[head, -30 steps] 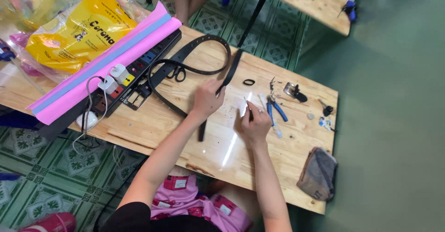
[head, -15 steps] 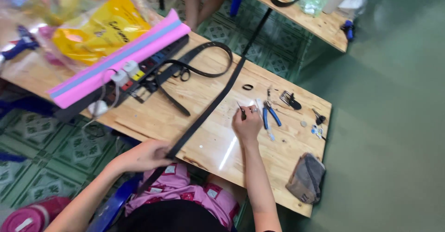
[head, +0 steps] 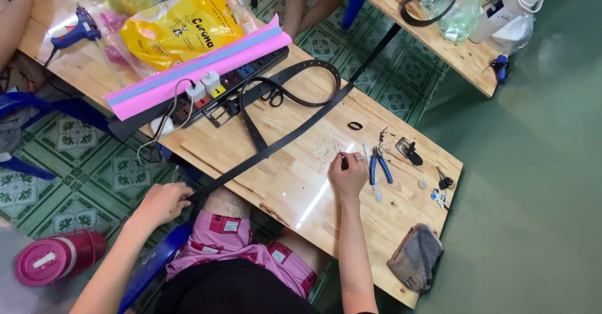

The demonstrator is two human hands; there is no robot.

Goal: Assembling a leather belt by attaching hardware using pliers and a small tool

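1. While the left hand grips the near end of the long black belt strap off the near-left table edge, the strap lies stretched diagonally across the wooden table, from near left to far right.
2. Compared with a second ago, the left hand has moved from the tabletop to below the near edge, and the strap has been drawn out straight; judged from this, the strap is being positioned lengthwise.
3. The right hand rests on the table just right of the strap, fingers pinched narrowly on a small dark tool; its kind cannot be told.
4. Blue-handled pliers lie just right of that hand, near a metal buckle.
5. A second, coiled belt lies farther off, beside the black power strip.
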